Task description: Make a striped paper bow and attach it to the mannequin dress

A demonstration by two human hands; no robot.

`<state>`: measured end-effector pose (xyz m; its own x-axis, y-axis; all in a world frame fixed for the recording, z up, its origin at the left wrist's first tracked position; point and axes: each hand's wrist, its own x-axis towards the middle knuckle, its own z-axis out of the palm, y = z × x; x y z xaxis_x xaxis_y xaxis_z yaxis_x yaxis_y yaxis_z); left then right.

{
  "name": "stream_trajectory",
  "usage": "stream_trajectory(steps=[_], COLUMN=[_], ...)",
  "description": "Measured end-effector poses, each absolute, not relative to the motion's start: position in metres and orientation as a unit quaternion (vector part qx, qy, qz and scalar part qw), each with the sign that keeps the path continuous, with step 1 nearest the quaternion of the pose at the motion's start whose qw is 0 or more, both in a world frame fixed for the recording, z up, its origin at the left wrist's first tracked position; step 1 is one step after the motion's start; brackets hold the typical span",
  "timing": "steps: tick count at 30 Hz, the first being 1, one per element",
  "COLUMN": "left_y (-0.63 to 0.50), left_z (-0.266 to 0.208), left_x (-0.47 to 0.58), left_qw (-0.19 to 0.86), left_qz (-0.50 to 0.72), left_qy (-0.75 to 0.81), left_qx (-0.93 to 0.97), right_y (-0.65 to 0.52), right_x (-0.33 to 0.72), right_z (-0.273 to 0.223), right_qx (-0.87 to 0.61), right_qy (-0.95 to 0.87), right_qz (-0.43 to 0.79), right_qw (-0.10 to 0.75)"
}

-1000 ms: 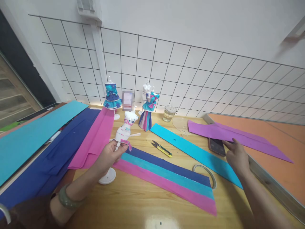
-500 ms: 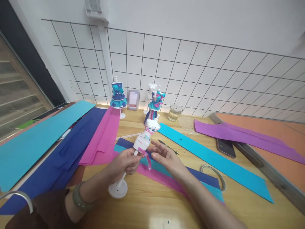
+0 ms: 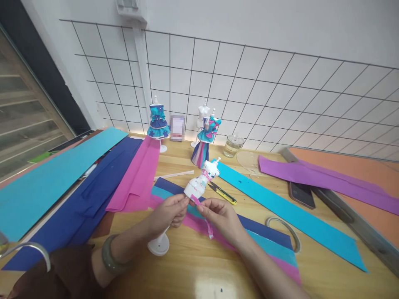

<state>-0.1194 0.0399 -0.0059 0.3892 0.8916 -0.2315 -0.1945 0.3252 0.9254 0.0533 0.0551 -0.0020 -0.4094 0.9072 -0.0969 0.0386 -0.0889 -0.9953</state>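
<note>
My left hand (image 3: 172, 210) is closed around the lower part of a small white mannequin (image 3: 195, 187), holding it tilted above the table, its round base toward me. Scraps of pink and blue cling to the mannequin's torso. Between the thumb and finger of my right hand (image 3: 218, 214) is a narrow pink strip (image 3: 210, 228), which runs from the mannequin's lower edge and dangles below the fingers. Under both hands lies a layered sheet of navy, light blue and pink paper (image 3: 268, 236). Yellow-handled thread snips (image 3: 222, 192) rest just beyond my right hand.
Dressed mannequins (image 3: 158, 122) stand at the back near a glass cup (image 3: 233, 145). Blue, navy and pink paper (image 3: 134, 178) covers the left side. To the right are a long blue strip (image 3: 289, 211), a tape roll (image 3: 285, 232), a phone (image 3: 301, 194) and purple paper (image 3: 324, 178).
My right hand has gone from open fingers beside the mannequin to a pinch on the pink strip. The mannequin has shifted slightly right in view and leans over more.
</note>
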Motion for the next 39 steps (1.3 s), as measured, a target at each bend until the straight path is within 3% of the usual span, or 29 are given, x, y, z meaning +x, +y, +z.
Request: stream_trajectory(steps=[21,39], left_y=[0.031,0.032], left_z=[0.008,0.009], left_x=[-0.114,-0.117], left_qw=[0.437,0.339], left_qz=[0.388,0.335], left_qy=[0.500,0.526], left_qx=[0.639,0.704], right_y=[0.046,0.046], right_x=[0.053,0.055], right_z=[0.006,0.009], right_qx=[-0.355,-0.344], right_qy=[-0.551,-0.550], right_qz=[0.653,0.664], right_qw=[0.379,0.372])
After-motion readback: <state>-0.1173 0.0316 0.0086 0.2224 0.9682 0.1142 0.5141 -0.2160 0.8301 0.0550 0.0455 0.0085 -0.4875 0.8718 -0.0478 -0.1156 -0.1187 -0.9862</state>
